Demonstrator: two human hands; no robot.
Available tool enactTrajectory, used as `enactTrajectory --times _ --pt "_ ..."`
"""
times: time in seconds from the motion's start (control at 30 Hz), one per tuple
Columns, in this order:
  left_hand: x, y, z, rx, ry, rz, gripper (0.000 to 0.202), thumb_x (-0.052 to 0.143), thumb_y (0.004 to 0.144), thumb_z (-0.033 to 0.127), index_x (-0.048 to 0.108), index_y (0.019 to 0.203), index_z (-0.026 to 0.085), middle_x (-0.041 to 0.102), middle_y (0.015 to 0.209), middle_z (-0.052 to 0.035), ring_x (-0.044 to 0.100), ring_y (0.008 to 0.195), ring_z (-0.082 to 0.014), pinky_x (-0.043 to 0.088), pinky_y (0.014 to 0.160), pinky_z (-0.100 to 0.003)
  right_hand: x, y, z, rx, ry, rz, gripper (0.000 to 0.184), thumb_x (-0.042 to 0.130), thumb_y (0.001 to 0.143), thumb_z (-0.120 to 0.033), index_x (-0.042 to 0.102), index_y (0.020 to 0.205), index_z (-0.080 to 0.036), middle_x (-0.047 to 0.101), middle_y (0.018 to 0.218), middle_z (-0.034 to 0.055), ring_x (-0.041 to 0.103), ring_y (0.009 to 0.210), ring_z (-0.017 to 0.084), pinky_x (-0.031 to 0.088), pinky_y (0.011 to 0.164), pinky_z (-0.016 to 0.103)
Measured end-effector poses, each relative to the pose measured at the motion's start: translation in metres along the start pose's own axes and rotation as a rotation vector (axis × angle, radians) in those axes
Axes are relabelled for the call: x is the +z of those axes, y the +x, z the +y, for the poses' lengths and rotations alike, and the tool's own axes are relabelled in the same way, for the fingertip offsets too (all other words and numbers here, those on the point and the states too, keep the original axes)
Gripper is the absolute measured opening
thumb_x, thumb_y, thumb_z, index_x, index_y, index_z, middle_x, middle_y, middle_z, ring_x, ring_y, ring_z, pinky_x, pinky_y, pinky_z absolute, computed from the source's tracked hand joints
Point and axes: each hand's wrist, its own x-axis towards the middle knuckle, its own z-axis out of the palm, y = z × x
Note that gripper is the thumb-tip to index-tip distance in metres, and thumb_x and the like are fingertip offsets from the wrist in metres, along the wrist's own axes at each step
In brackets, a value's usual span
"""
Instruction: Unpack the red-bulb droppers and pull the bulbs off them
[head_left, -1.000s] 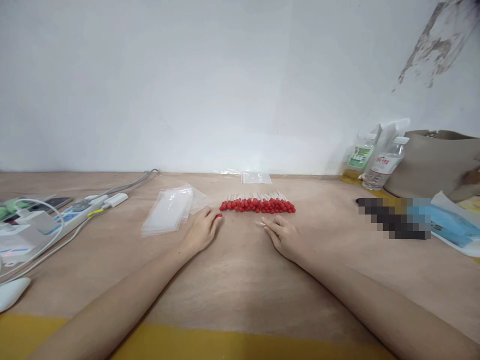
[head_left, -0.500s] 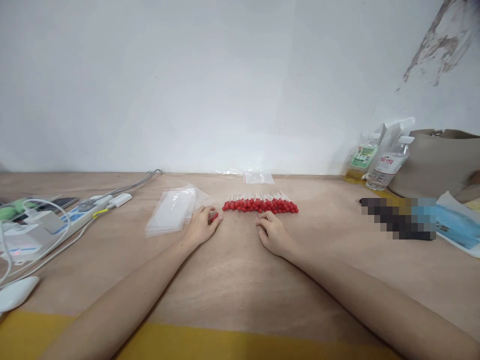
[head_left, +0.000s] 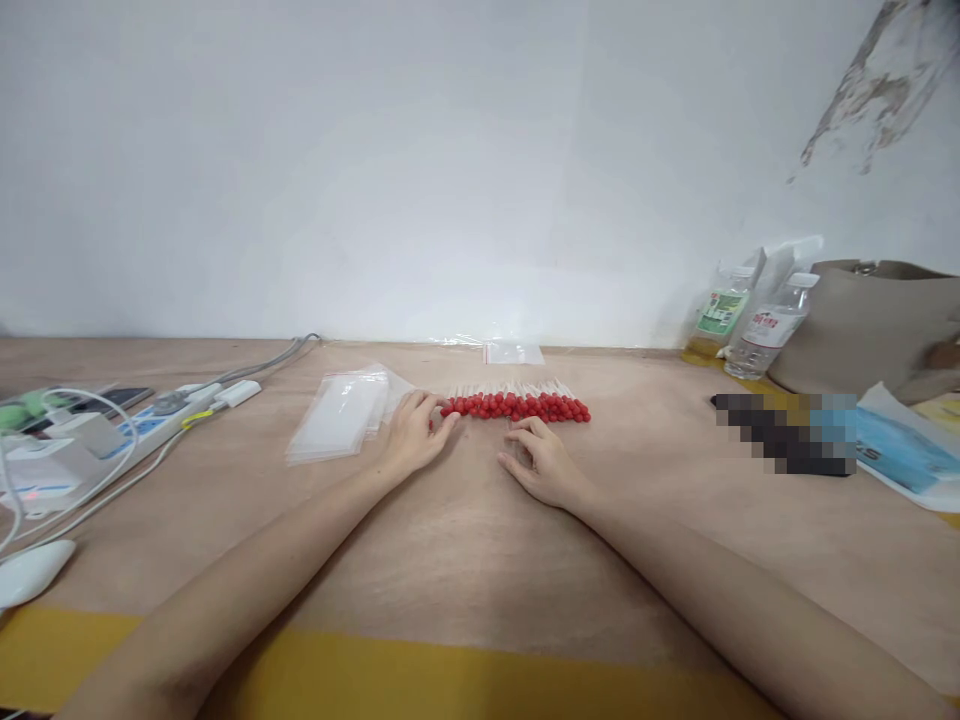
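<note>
Sticks (head_left: pixel 517 406) with red heads lie rowed at twelve o'clock; left hand (head_left: pixel 414 434) curls at their eight-o'clock end, a red bit (head_left: pixel 431 425) showing inside, whether its grip pinches it I cannot tell; right hand (head_left: pixel 546 466), at six o'clock from them, grip spread

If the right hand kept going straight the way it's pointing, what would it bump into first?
Most likely the red-tipped sticks, lined up just beyond the fingertips of the right hand. Depth is hard to judge here, so the fingers might already be touching them.
</note>
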Motion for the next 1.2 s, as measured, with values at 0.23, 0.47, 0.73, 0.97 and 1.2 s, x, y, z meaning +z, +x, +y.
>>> enactTrajectory --times 0.23,0.47,0.73,0.97,1.2 --pt "0.026 0.038 0.013 0.023 0.041 -0.086 0.020 0.054 0.076 0.038 0.060 0.079 0.019 0.057 0.082 -0.0055 0.052 0.085 -0.0220 0.040 0.079 -0.037 -0.005 -0.002 0.007 0.073 0.010 0.152 0.014 0.048 0.081 -0.026 0.060 0.084 -0.018 0.055 0.080 0.0062 0.053 0.079 0.018 0.045 0.072 0.034" --pt "0.036 0.035 0.014 -0.122 -0.169 0.112 0.019 0.049 0.080 0.032 0.058 0.071 0.017 0.058 0.077 -0.0044 0.053 0.083 -0.0194 0.042 0.077 -0.035 -0.003 -0.001 0.011 0.120 -0.028 0.180 0.012 0.050 0.079 -0.025 0.060 0.081 -0.019 0.056 0.080 0.0059 0.052 0.081 0.020 0.043 0.076 0.038" --pt "-0.001 -0.013 0.009 -0.017 -0.490 -0.057 0.018 0.050 0.081 0.032 0.058 0.090 0.019 0.063 0.090 -0.0025 0.057 0.084 -0.0153 0.045 0.076 -0.029 -0.016 0.001 0.011 -0.070 -0.229 0.199 0.054 0.050 0.080 -0.033 0.035 0.130 -0.017 0.040 0.129 0.0136 0.036 0.119 0.025 0.033 0.097 0.044" --pt "-0.005 -0.023 0.010 0.217 -0.452 -0.241 0.013 0.051 0.083 0.029 0.058 0.088 0.019 0.063 0.089 -0.0033 0.057 0.087 -0.0165 0.040 0.084 -0.035 -0.022 0.000 0.013 -0.259 -0.328 -0.089 0.044 0.045 0.084 -0.039 0.044 0.124 -0.022 0.046 0.128 0.0069 0.029 0.126 0.024 0.016 0.105 0.051" --pt "-0.005 -0.023 0.016 0.282 -0.394 -0.253 0.016 0.049 0.083 0.029 0.057 0.094 0.020 0.062 0.096 -0.0048 0.055 0.095 -0.0184 0.038 0.088 -0.038 -0.009 0.001 0.019 -0.276 -0.086 -0.171 0.031 0.039 0.088 -0.028 0.055 0.113 -0.018 0.060 0.112 0.0054 0.038 0.121 0.018 0.028 0.104 0.042"
